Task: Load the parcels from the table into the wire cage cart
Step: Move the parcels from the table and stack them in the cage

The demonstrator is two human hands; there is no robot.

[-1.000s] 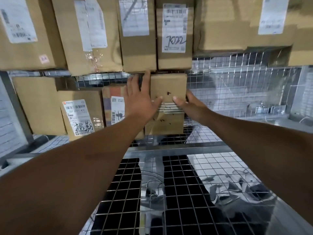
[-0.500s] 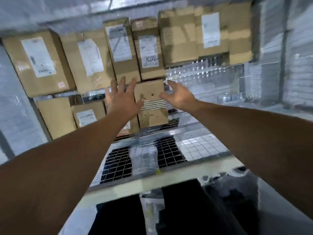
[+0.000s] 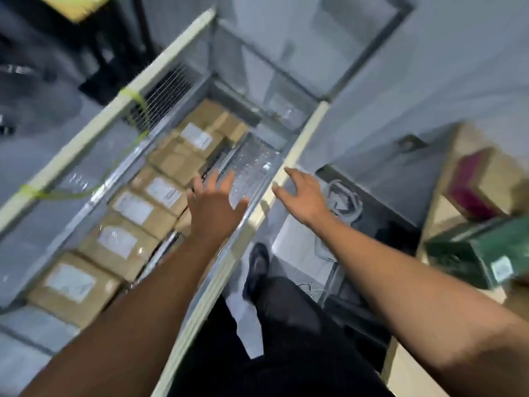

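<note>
The brown cardboard parcels [image 3: 126,242] stand packed in a row inside the wire cage cart [image 3: 86,138], each one touching the next. The row runs along the cart's left wall, from near left toward the far middle. Their white labels face the camera, probably so they can be read from the loading side, and packing them tightly against the wall leaves the rest of the cart open for more. The row's long axis follows that wall. Each box seems to lie with its longer side across the row, though blur makes this uncertain. A wire mesh panel [image 3: 254,164] lies just right of the far boxes, beside the cart's pale right rail. Yellow-green ties [image 3: 134,96] bind the left rail. The left hand [image 3: 213,207] hovers over the middle of the row with its fingers spread and holds nothing. The right hand [image 3: 303,193] is just beside the right rail, also with fingers apart and empty. The two hands are apart from each other, and it is hard to tell whether either touches the cart. With both hands free, the step looks like the gap between loads, with the next parcel to be fetched. On the right the counter [image 3: 440,213] carries a green box [image 3: 486,253] nearer and a purple box [image 3: 469,184] farther back, well apart from the cart and likely waiting to be loaded. A dark shoe [image 3: 257,262] shows on the floor between cart and counter.
</note>
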